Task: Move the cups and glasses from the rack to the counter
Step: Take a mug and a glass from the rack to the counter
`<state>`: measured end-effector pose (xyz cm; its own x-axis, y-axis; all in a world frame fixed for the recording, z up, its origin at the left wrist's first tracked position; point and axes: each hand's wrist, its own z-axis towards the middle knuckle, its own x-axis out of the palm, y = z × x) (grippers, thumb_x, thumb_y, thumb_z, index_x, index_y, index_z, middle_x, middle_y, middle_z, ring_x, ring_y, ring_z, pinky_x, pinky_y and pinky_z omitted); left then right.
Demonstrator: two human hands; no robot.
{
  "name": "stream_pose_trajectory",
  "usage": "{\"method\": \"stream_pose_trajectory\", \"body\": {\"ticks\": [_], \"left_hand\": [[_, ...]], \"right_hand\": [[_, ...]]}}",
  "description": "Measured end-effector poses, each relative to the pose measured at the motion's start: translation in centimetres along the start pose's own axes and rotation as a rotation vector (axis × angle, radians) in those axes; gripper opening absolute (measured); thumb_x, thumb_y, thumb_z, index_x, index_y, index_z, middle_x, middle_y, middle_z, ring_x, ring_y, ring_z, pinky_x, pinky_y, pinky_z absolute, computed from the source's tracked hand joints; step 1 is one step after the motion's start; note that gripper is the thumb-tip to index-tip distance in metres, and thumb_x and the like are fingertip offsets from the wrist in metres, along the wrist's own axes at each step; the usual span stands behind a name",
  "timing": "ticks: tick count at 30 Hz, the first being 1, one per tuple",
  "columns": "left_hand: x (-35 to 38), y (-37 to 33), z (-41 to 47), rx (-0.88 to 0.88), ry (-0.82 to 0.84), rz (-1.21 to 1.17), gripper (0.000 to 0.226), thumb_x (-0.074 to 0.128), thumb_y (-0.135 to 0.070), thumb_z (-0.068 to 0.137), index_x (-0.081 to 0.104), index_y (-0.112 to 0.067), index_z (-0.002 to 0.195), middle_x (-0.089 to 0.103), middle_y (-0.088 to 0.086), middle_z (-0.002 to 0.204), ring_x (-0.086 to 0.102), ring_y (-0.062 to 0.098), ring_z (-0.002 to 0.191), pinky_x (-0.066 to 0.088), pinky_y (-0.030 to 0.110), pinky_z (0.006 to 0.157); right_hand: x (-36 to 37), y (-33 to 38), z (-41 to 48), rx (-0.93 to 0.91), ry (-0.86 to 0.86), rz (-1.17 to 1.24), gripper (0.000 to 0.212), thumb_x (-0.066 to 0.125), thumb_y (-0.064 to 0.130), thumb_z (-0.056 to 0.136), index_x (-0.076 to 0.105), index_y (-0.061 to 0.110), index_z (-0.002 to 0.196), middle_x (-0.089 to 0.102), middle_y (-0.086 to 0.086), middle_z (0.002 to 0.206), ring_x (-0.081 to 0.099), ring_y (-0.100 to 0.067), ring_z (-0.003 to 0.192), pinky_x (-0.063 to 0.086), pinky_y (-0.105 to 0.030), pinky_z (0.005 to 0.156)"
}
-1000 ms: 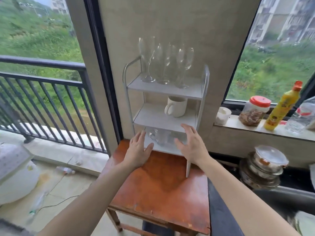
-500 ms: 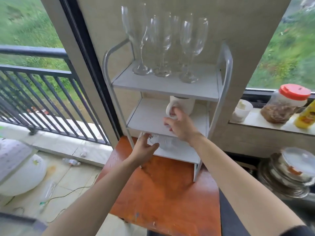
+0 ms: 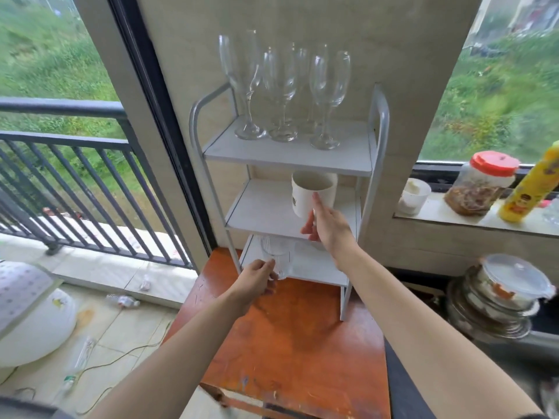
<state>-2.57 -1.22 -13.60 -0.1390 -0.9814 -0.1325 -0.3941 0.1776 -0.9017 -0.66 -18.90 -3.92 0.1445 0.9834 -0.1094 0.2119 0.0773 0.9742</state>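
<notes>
Centre frame, the right hand (image 3: pixel 328 228) grips a tilted white mug (image 3: pixel 305 195) at the rack (image 3: pixel 287 160)'s middle shelf, its dark print illegible. Below, the left hand (image 3: pixel 257 281) curls its fingers round a glass cup (image 3: pixel 279 255) on the bottom shelf.

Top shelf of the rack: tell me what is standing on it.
Clear stemmed glasses stand upright on the top shelf, with three bases showing in front. More glasses stand behind them, their bases partly covered by the front ones, so the full count is unclear.
</notes>
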Motion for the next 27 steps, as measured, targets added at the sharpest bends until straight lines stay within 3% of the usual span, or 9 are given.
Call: {"method": "stream_pose_trajectory", "body": {"ticks": [2,5,8,11,15,21,27], "left_hand": [[-0.4,0.4,-1.5,-0.002,0.005,-0.062,0.034,0.044,-0.033,0.105,0.056,-0.003,0.095,0.052,0.011,0.085,0.054,0.025,0.072,0.047,0.037,0.073],[-1.1,1.2,-3.7,0.015,-0.078,-0.081,0.036,0.042,-0.034,0.105,0.061,-0.005,0.093,0.048,0.002,0.073,0.048,0.018,0.062,0.046,0.038,0.075],[-1.6,2.9,-6.3,0.061,-0.200,-0.004,0.042,0.039,-0.042,0.103,0.063,-0.008,0.103,0.058,0.000,0.085,0.055,0.018,0.077,0.050,0.041,0.089],[-1.7,3.9,-9.7,0.145,-0.293,-0.009,0.049,0.038,-0.044,0.103,0.057,0.001,0.094,0.054,0.005,0.084,0.050,0.021,0.081,0.042,0.035,0.076],[-1.0,3.9,-14.7,0.269,-0.354,-0.069,0.041,0.040,-0.036,0.105,0.050,-0.011,0.075,0.046,0.001,0.072,0.042,0.013,0.069,0.035,0.031,0.066],[3.4,5.1,-18.4,0.312,-0.209,-0.056,0.037,0.037,-0.030,0.106,0.047,-0.011,0.075,0.044,0.003,0.072,0.040,0.015,0.070,0.034,0.032,0.068],[12.8,3.6,-21.2,0.377,0.015,-0.014,0.037,0.038,-0.028,0.106,0.055,-0.011,0.077,0.051,-0.001,0.074,0.045,0.011,0.070,0.037,0.029,0.070]], "right_hand": [[0.2,-0.2,-1.3,0.028,-0.021,0.022,0.054,0.040,0.062,0.100,0.054,0.019,0.069,0.068,-0.003,0.068,0.069,-0.028,0.082,0.054,-0.039,0.091],[0.7,-0.5,-4.0,-0.002,-0.023,0.056,0.052,0.042,0.055,0.102,0.051,0.018,0.065,0.062,-0.002,0.062,0.070,-0.029,0.084,0.053,-0.034,0.080],[1.0,-1.5,-7.5,-0.069,-0.028,0.078,0.054,0.044,0.049,0.103,0.045,0.018,0.059,0.059,-0.005,0.063,0.060,-0.023,0.075,0.047,-0.033,0.076],[1.5,-3.5,-11.4,-0.127,-0.045,0.093,0.057,0.044,0.048,0.104,0.040,0.021,0.053,0.054,-0.003,0.062,0.055,-0.022,0.072,0.044,-0.035,0.075],[1.7,-6.9,-16.5,-0.156,-0.109,0.154,0.059,0.046,0.041,0.105,0.038,0.021,0.051,0.046,-0.003,0.059,0.052,-0.020,0.067,0.047,-0.029,0.072],[-2.7,-11.9,-23.0,-0.130,-0.259,0.156,0.059,0.047,0.035,0.106,0.037,0.017,0.051,0.037,0.002,0.054,0.042,-0.021,0.063,0.046,-0.032,0.069],[-12.1,-14.0,-28.1,-0.117,-0.518,0.174,0.058,0.047,0.038,0.106,0.036,0.011,0.055,0.035,0.001,0.055,0.038,-0.017,0.059,0.038,-0.039,0.070]]}}
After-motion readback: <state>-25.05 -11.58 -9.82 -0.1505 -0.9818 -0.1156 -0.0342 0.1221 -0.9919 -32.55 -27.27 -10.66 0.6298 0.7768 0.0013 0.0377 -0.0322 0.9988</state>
